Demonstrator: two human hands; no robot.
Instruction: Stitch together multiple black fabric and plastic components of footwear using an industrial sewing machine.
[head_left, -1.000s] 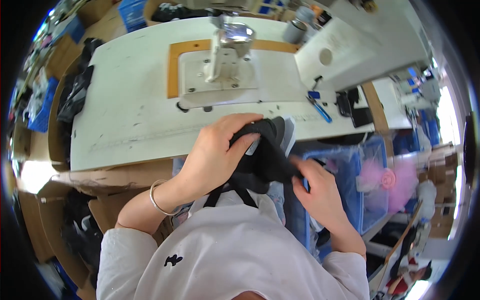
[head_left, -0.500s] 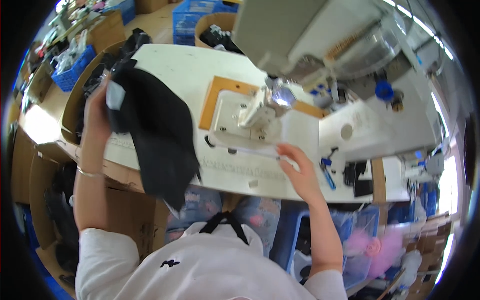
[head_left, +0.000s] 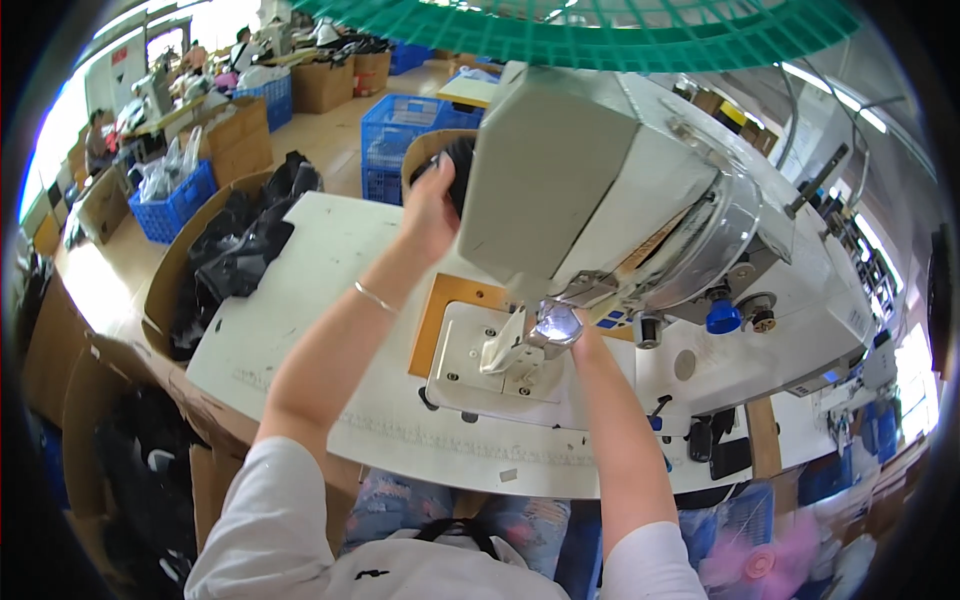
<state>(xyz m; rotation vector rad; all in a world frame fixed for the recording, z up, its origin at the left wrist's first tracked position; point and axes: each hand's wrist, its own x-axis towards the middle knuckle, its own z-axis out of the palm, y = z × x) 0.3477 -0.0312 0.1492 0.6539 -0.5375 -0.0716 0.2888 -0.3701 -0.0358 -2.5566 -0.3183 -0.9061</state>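
My left hand (head_left: pixel 432 212) reaches over the far side of the white sewing table (head_left: pixel 300 270), its fingers curled on a black cloth piece (head_left: pixel 461 172). The sewing machine's head (head_left: pixel 550 170) partly hides that cloth. Beyond the needle area, my right forearm (head_left: pixel 625 430) extends behind the machine head, which hides the right hand's fingers. Between my arms lies the metal stitching plate (head_left: pixel 460 355) with its presser clamp (head_left: pixel 505 345), framed by an orange-brown board (head_left: pixel 430 325). A small lamp (head_left: pixel 557 323) shines beside the clamp.
A cardboard box of black cloth (head_left: pixel 235 250) stands against the table's left edge. Blue crates (head_left: pixel 390 135) are stacked beyond the far edge. A green mesh guard (head_left: pixel 600 45) hangs overhead. A pink fan (head_left: pixel 758 562) is at the lower right, and a black phone-like slab (head_left: pixel 730 458) lies on the table.
My left hand has carried the black cloth from the table's left side to its far edge, behind the machine head. My right hand has moved forward behind the head. The view has tilted up.
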